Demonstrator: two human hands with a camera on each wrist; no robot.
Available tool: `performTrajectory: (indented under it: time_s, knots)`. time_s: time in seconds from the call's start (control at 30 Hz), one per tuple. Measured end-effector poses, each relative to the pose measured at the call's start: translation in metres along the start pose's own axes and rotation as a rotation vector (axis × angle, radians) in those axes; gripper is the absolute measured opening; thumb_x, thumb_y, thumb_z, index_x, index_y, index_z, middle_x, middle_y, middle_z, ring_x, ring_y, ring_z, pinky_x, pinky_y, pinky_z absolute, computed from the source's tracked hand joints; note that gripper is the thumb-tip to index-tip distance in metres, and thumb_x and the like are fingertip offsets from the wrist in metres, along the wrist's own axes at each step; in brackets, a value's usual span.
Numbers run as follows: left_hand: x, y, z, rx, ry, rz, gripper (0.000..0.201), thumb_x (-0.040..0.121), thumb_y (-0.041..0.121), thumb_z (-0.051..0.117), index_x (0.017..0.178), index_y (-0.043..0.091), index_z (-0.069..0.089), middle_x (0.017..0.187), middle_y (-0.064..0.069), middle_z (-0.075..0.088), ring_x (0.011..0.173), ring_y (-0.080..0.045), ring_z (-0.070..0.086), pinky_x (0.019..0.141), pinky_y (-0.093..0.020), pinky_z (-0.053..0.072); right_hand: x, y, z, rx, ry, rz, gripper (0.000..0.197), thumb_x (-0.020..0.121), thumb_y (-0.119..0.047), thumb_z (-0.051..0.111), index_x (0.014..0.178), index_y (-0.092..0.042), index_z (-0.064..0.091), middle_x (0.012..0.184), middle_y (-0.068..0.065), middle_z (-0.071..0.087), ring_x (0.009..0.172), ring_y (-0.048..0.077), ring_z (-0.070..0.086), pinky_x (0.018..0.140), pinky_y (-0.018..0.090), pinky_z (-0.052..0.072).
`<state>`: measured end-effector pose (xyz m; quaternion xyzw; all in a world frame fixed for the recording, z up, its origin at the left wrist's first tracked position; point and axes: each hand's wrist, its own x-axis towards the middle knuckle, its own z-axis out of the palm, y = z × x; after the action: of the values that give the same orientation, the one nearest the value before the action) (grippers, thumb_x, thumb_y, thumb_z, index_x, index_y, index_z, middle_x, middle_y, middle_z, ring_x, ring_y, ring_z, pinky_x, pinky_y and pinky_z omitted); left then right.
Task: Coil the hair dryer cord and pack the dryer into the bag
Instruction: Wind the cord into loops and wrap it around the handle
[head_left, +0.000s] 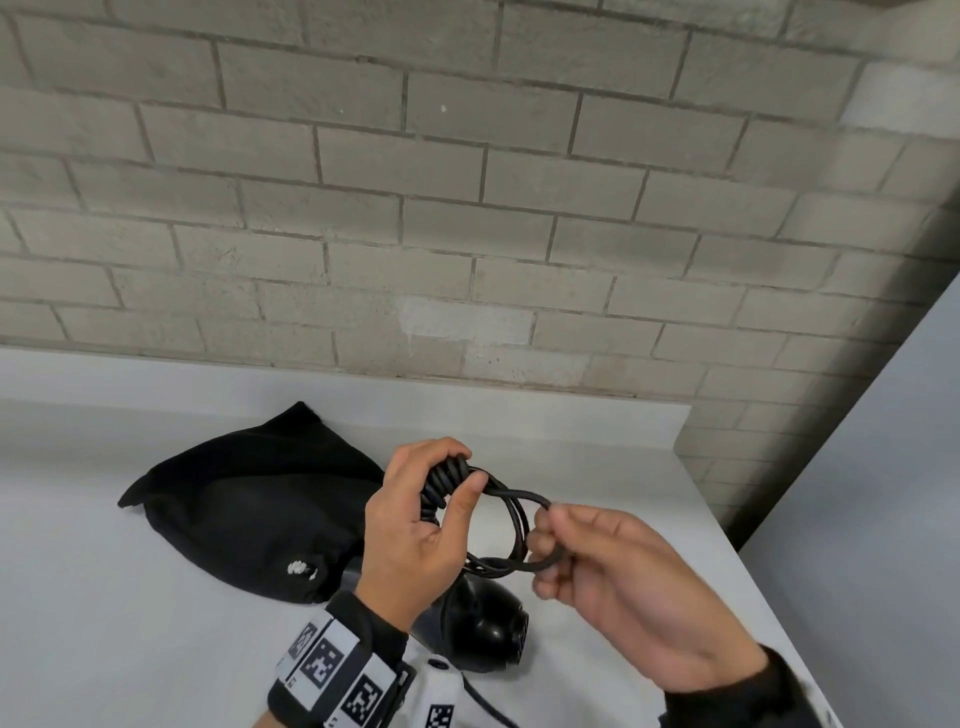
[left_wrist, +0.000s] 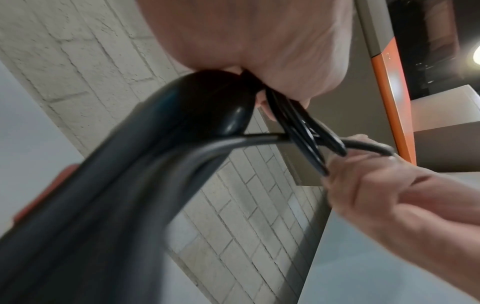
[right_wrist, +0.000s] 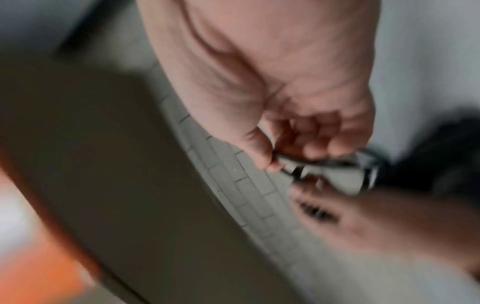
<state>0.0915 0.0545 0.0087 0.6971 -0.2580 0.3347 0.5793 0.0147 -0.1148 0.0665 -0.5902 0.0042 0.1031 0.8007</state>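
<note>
right hand (head_left: 618, 582) pinches a loop of black cord (head_left: 519, 525) (glossy); left hand (head_left: 421, 525) grips coils.

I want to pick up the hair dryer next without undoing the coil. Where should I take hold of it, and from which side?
Judging by its pose, grip the hair dryer around its rounded black body, coming from above on the right. It lies on the white counter below the left hand, which holds the coiled cord; the bag crowds its left side. Its handle is hidden.
</note>
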Motion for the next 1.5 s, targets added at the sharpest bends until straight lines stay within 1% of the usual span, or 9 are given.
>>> performTrajectory:
  time_s: [0.13,0.3,0.5,0.63,0.77,0.87,1.0,1.17,1.5]
  knots:
    - [0.000,0.003,0.004,-0.080,-0.018,-0.009,0.018,0.091,0.028,0.061,0.103,0.013,0.063,0.089,0.002,0.067,0.079,-0.011,0.066,0.072,-0.020,0.052,-0.003,0.000,0.005,0.290,-0.036,0.034,0.033,0.087,-0.037,0.069,0.069,-0.013,0.056,0.066,0.004,0.045,0.061,0.018,0.044,0.065,0.033,0.043]
    - [0.005,0.002,0.004,-0.103,0.018,-0.056,0.024,0.092,0.030,0.061,0.102,0.008,0.063,0.083,0.001,0.068,0.075,-0.014,0.066,0.068,-0.028,0.054,-0.005,0.035,-0.003,-0.566,0.030,-0.444,0.026,0.083,-0.012,0.074,0.086,-0.034,0.061,0.110,0.003,0.066,0.100,0.027,0.058,0.090,0.028,0.047]
    - [0.005,0.004,0.004,-0.111,-0.016,-0.054,0.022,0.092,0.029,0.061,0.102,0.010,0.063,0.087,0.006,0.067,0.080,-0.012,0.067,0.072,-0.020,0.053,-0.005,0.041,-0.006,-0.887,0.184,-0.655,0.040,0.089,-0.007,0.068,0.094,-0.046,0.062,0.097,-0.013,0.071,0.095,0.012,0.066,0.084,0.014,0.047]
    - [0.006,0.000,0.002,-0.125,0.012,-0.072,0.019,0.092,0.028,0.061,0.101,0.013,0.063,0.087,0.005,0.068,0.080,-0.015,0.069,0.073,-0.025,0.056,-0.013,0.014,0.003,-0.350,0.201,-0.483,0.015,0.080,-0.015,0.074,0.091,-0.024,0.070,0.082,0.007,0.073,0.084,0.019,0.071,0.079,0.023,0.054]
    - [0.007,-0.002,0.000,-0.117,0.012,-0.062,0.014,0.091,0.029,0.060,0.102,0.020,0.062,0.086,0.001,0.069,0.078,-0.016,0.068,0.072,-0.025,0.056,-0.023,-0.005,-0.013,0.485,0.047,-0.142,0.057,0.049,-0.018,0.097,0.095,0.003,0.074,0.066,0.008,0.054,0.064,0.024,0.062,0.063,0.029,0.057]
    - [0.007,0.000,0.002,-0.110,0.003,-0.059,0.014,0.091,0.030,0.060,0.103,0.022,0.060,0.085,0.003,0.068,0.076,-0.014,0.069,0.071,-0.019,0.055,-0.024,0.008,-0.017,0.571,0.013,-0.182,0.059,0.050,-0.022,0.097,0.096,0.007,0.073,0.062,0.004,0.048,0.056,0.018,0.053,0.055,0.028,0.051]
    - [0.006,0.002,0.005,-0.179,0.010,-0.131,0.021,0.092,0.030,0.060,0.103,0.013,0.059,0.078,0.003,0.067,0.058,-0.011,0.072,0.057,-0.028,0.058,-0.019,0.037,-0.001,0.136,-0.080,-0.421,0.055,0.057,-0.040,0.093,0.098,-0.008,0.075,0.077,0.006,0.068,0.078,0.018,0.064,0.074,0.025,0.051]
    - [0.009,0.003,0.002,-0.126,0.007,-0.106,0.014,0.091,0.028,0.066,0.102,0.022,0.060,0.072,0.000,0.064,0.045,-0.009,0.062,0.048,-0.025,0.054,-0.012,0.056,0.008,-0.608,-0.032,-0.637,0.048,0.082,0.001,0.073,0.112,-0.036,0.069,0.135,-0.009,0.055,0.130,0.016,0.050,0.103,0.020,0.040]
    - [0.003,0.003,0.001,-0.148,0.007,-0.151,0.021,0.090,0.033,0.062,0.103,0.017,0.060,0.061,-0.004,0.064,0.038,-0.012,0.062,0.045,-0.024,0.051,0.007,0.053,0.010,-0.856,0.269,-0.915,0.006,0.086,-0.023,0.071,0.091,-0.025,0.073,0.099,-0.012,0.072,0.096,0.007,0.068,0.084,0.023,0.054]
